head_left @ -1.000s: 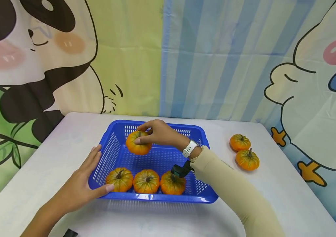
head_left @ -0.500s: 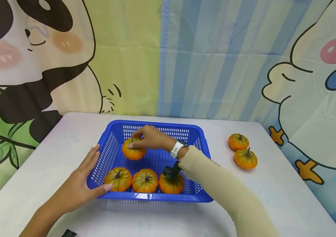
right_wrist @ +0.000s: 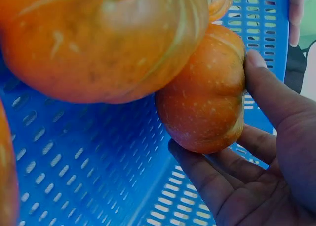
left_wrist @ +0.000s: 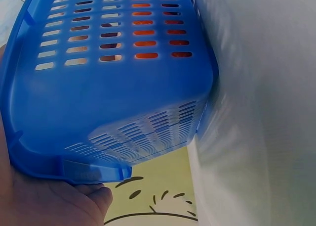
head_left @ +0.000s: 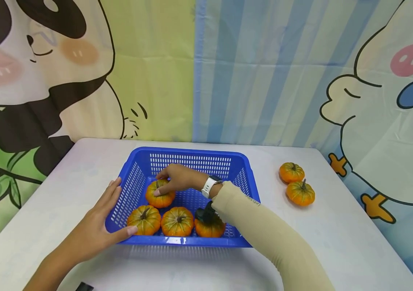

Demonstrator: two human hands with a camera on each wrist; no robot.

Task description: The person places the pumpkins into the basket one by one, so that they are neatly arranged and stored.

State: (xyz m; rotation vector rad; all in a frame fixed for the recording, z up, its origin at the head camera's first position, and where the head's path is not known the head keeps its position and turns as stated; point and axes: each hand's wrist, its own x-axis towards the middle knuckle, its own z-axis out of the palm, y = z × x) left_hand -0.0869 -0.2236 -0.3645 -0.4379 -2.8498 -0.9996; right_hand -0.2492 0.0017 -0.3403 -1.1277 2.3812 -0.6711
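Pumpkin point(head_left: 163, 200) sits pinched by the right hand point(head_left: 181, 178) at nine o'clock inside the blue perforated basket point(head_left: 206, 241); left hand point(head_left: 95, 227), fingers straight, touches it at eight o'clock.

Gap between basket point(head_left: 191, 241) and outside pumpkins point(head_left: 301, 194) — right sleeve point(head_left: 264, 224) across near end

Pumpkins point(head_left: 177, 222), lower centre and right: orange, green-streaked. Basket point(head_left: 177, 241), centre: blue. Sleeve point(head_left: 264, 230), lower right: beige. Watch strap point(head_left: 208, 187), centre: white. Curtain point(head_left: 250, 72), upper middle: yellow-green beside blue stripes. Tabletop point(head_left: 355, 242), bottom: white.
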